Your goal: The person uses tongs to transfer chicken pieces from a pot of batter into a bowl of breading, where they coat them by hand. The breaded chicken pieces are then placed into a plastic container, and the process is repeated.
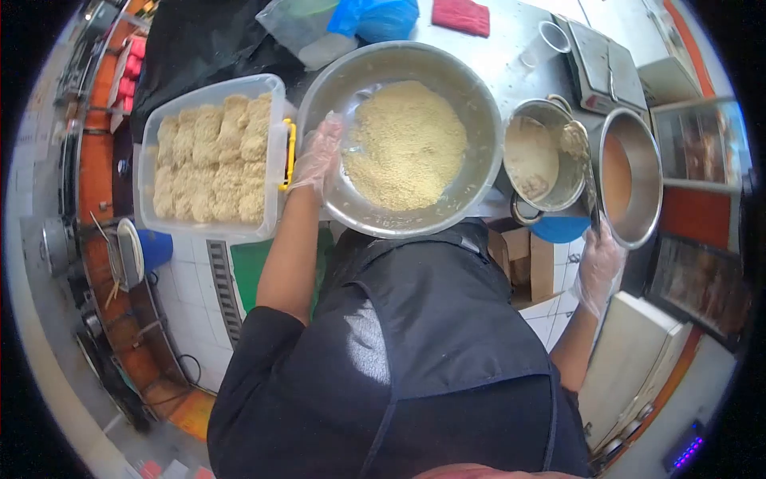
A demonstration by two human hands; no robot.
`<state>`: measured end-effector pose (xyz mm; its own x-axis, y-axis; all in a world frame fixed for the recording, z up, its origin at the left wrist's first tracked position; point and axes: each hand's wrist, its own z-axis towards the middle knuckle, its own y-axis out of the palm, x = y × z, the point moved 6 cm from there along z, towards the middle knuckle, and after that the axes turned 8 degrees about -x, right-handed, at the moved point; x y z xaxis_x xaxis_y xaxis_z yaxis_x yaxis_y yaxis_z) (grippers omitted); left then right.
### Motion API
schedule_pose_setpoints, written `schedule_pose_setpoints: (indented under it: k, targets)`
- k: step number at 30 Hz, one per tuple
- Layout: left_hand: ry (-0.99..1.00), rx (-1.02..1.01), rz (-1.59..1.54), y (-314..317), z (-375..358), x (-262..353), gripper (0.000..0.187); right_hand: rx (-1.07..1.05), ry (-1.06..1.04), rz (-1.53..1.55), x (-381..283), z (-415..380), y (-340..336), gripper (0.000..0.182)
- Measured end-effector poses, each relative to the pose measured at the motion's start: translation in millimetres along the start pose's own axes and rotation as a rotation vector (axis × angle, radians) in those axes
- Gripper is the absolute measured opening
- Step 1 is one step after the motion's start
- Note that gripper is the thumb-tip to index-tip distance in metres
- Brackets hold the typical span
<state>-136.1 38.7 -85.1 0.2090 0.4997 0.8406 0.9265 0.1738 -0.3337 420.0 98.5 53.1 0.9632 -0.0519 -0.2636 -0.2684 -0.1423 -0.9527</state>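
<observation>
My left hand (pixel 317 156), in a clear plastic glove, lies at the left rim of a large steel bowl (pixel 319 88). Its fingers are stretched out against the bowl's side. Pale yellow crumbs (pixel 411 144) are heaped inside this bowl. Also gloved, my right hand (pixel 601 263) is closed around the handle of a metal spoon (pixel 591 188). The spoon's end carries a thick pale lump (pixel 572 140) at the right edge of a steel pot (pixel 570 172). Off-white batter (pixel 531 156) coats that pot. A steel bowl of orange-brown liquid (pixel 617 180) sits close by on the right.
A clear plastic tub (pixel 275 96) of crumb-coated pieces (pixel 211 160) stands left. Behind are a blue plastic bag (pixel 375 17), a red cloth (pixel 461 16), a clear cup (pixel 550 40) and a scale (pixel 602 68). A glass display case (pixel 702 140) stands far right.
</observation>
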Motion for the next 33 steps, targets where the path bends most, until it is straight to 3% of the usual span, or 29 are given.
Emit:
schedule_pose_setpoints:
  k: [2, 4, 5, 6, 8, 9, 11, 12, 14, 15, 19, 21, 24, 25, 26, 27, 28, 29, 31, 33]
  targets:
    - [-0.111, 0.038, -0.018, -1.7, -8.3, 5.0, 0.070, -0.046, -0.004, 0.077, -15.2, -4.9, -2.0, 0.041]
    - [-0.080, 0.138, -0.069, -3.0, -2.0, -7.4, 0.064, -0.074, -0.193, 0.480, -25.3, -10.1, 6.7, 0.040]
    - [-0.083, 0.140, -0.077, -1.4, -1.2, -6.4, 0.064, -0.170, -0.164, 0.578, -46.1, -13.1, 5.4, 0.040]
    - [-0.101, 0.142, -0.135, -0.1, -1.7, -5.7, 0.061, -0.173, -0.167, 0.572, -62.4, -14.5, 2.7, 0.040]
    - [-0.119, 0.148, -0.193, -1.9, 5.1, -15.5, 0.059, -0.442, -0.163, 0.636, -94.1, -15.7, 19.0, 0.042]
    - [-0.068, 0.134, -0.176, -1.4, 13.1, -24.7, 0.067, -0.444, -0.165, 0.633, -108.4, -13.2, 27.7, 0.042]
    - [-0.022, 0.123, -0.163, -1.5, 15.1, -32.7, 0.075, -0.383, -0.390, 0.264, -139.6, -9.5, 45.4, 0.046]
    - [-0.023, 0.117, -0.110, -3.2, 8.5, -23.0, 0.075, -0.387, -0.391, 0.259, -141.5, -9.3, 50.7, 0.046]
    - [-0.027, 0.116, -0.062, -2.4, 5.2, -21.2, 0.076, -0.196, -0.450, -0.076, -147.9, -7.9, 49.1, 0.051]
    - [-0.038, 0.132, -0.059, -2.5, 6.5, -25.8, 0.076, -0.236, -0.317, 0.013, -144.3, -6.5, 38.9, 0.054]
    - [-0.137, 0.141, -0.061, -0.2, -4.3, -16.8, 0.076, -0.129, -0.234, 0.129, -88.3, -2.5, 5.7, 0.054]
    - [-0.140, 0.098, 0.036, 0.1, -15.5, 5.9, 0.076, -0.267, 0.055, -0.196, -62.2, 1.9, 5.6, 0.057]
    - [-0.153, -0.040, 0.134, 11.7, -19.4, 25.7, 0.072, -0.231, 0.047, -0.331, -101.2, 3.2, 0.9, 0.059]
    - [-0.163, -0.127, 0.132, 18.4, -18.4, 27.2, 0.068, -0.038, -0.269, -0.290, -98.2, 13.8, 11.9, 0.062]
    - [-0.162, -0.126, 0.132, 22.0, -9.3, 16.4, 0.068, 0.035, -0.367, -0.255, -120.4, 18.6, 12.6, 0.060]
    - [-0.132, -0.226, 0.373, 33.6, 6.5, -2.3, 0.064, 0.107, -0.462, -0.219, -152.4, 21.9, 16.1, 0.058]
    - [-0.100, -0.327, 0.616, 42.2, 16.2, -12.8, 0.061, -0.018, -0.540, -0.077, -182.6, 27.1, 28.6, 0.057]
    - [-0.099, -0.333, 0.621, 41.7, 17.7, -4.5, 0.061, -0.142, -0.612, 0.067, -211.9, 32.8, 42.4, 0.056]
    - [-0.280, -0.423, 0.723, 45.1, 14.4, 10.5, 0.064, -0.057, -0.713, 0.306, -232.2, 63.0, 113.8, 0.048]
    - [-0.204, -0.432, 0.810, 55.9, 20.8, 9.1, 0.063, -0.146, -0.399, 0.075, -238.9, 104.2, 194.8, 0.046]
